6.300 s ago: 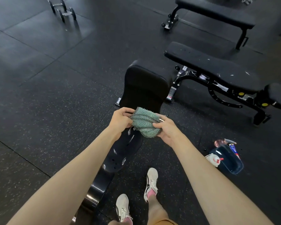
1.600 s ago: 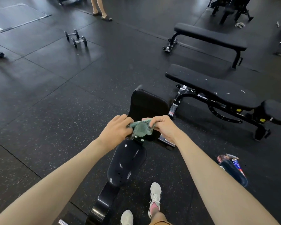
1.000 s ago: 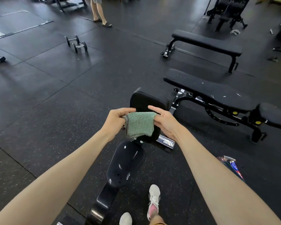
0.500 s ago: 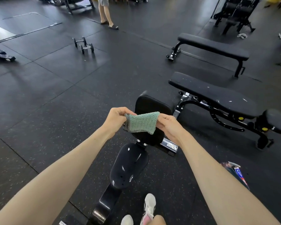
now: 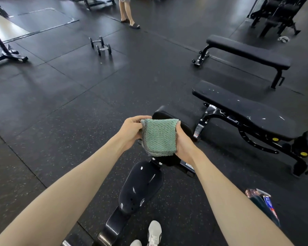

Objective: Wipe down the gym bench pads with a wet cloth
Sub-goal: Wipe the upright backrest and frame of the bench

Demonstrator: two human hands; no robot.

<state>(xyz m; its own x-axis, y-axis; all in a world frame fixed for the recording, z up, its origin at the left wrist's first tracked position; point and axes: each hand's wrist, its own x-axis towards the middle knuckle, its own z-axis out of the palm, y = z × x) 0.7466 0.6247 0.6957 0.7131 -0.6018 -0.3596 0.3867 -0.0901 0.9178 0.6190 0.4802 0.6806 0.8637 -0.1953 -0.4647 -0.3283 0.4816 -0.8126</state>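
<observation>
Together, 2 hands (image 5: 132, 132) (image 5: 183, 144) hold cloth (image 5: 159, 135), bench label (image 5: 189, 165) illegible

A: Black rubber floor (image 5: 60, 103) all round, big tiles, pale flecks, seams running diagonally.
B: Two dumbbells (image 5: 100, 45) side by side out there, well apart from the dark rack frame (image 5: 5, 54) far left.
A: Dark machine (image 5: 277, 13) top right, a person's legs (image 5: 125, 9) in sandals at the top edge.
B: Soft sheen on the far tiles.
</observation>
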